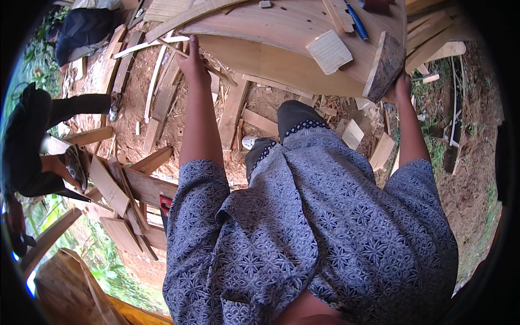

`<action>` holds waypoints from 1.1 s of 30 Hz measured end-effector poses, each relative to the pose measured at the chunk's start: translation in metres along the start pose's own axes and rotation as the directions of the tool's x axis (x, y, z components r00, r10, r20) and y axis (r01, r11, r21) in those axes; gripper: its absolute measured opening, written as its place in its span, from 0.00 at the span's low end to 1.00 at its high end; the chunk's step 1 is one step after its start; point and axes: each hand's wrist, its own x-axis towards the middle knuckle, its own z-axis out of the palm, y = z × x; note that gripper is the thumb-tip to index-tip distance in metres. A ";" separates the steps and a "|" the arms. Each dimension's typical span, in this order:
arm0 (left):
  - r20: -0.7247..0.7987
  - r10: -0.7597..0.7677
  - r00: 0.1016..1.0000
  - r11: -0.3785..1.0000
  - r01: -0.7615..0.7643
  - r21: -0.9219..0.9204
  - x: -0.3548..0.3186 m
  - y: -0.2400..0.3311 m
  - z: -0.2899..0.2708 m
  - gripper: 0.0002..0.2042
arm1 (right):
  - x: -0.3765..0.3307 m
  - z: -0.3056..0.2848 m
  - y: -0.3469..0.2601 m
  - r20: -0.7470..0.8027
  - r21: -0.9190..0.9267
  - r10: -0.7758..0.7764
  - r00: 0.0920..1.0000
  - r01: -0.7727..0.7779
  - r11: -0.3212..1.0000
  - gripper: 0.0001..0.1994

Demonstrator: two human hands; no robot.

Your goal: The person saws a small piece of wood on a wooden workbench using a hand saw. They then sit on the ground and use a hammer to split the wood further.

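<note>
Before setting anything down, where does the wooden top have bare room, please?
The wooden top is mostly free between the pale square board and curved plank; its right side is crowded with a slim blue item and brown block.

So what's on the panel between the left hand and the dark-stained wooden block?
A squarish wood offcut lies on the panel between the left hand and the block, in the head view.
</note>
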 end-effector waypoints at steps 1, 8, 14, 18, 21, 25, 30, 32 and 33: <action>0.035 -0.016 0.999 1.000 0.017 -0.015 0.001 0.001 0.007 0.34 | 0.003 -0.009 0.005 0.009 0.005 -0.057 0.998 0.057 0.998 0.27; 0.010 -0.103 0.995 0.995 0.103 0.008 0.002 0.023 0.051 0.36 | -0.003 -0.013 -0.009 0.019 -0.057 0.068 0.998 -0.066 0.996 0.27; -0.087 -0.110 0.990 0.991 0.116 0.072 -0.004 0.030 0.068 0.35 | -0.005 -0.020 -0.023 0.049 -0.074 0.021 0.999 -0.018 0.997 0.26; -0.036 -0.093 0.995 0.988 0.097 0.124 0.003 0.031 0.071 0.32 | 0.000 -0.022 -0.037 -0.005 -0.208 0.007 1.000 -0.008 0.978 0.25; -0.062 -0.048 0.997 0.991 0.055 0.124 -0.031 0.049 0.118 0.31 | 0.018 -0.023 -0.020 -0.060 -0.171 -0.115 0.992 0.103 0.980 0.25; 0.049 -0.107 0.993 0.992 0.103 0.066 -0.004 0.036 0.086 0.27 | 0.023 -0.015 -0.015 -0.010 -0.152 -0.133 0.991 0.130 0.980 0.25; 0.027 -0.106 0.994 0.992 0.104 0.071 -0.013 0.037 0.107 0.24 | 0.019 -0.018 -0.009 -0.016 -0.120 -0.132 0.991 0.129 0.984 0.24; 0.018 -0.096 0.995 0.994 0.095 0.060 -0.012 0.040 0.105 0.23 | 0.022 -0.016 -0.006 -0.004 -0.077 -0.156 0.988 0.156 0.985 0.24; 0.012 -0.091 0.996 0.994 0.090 0.054 -0.012 0.040 0.103 0.23 | 0.027 -0.018 -0.002 0.010 -0.036 -0.182 0.983 0.183 0.983 0.24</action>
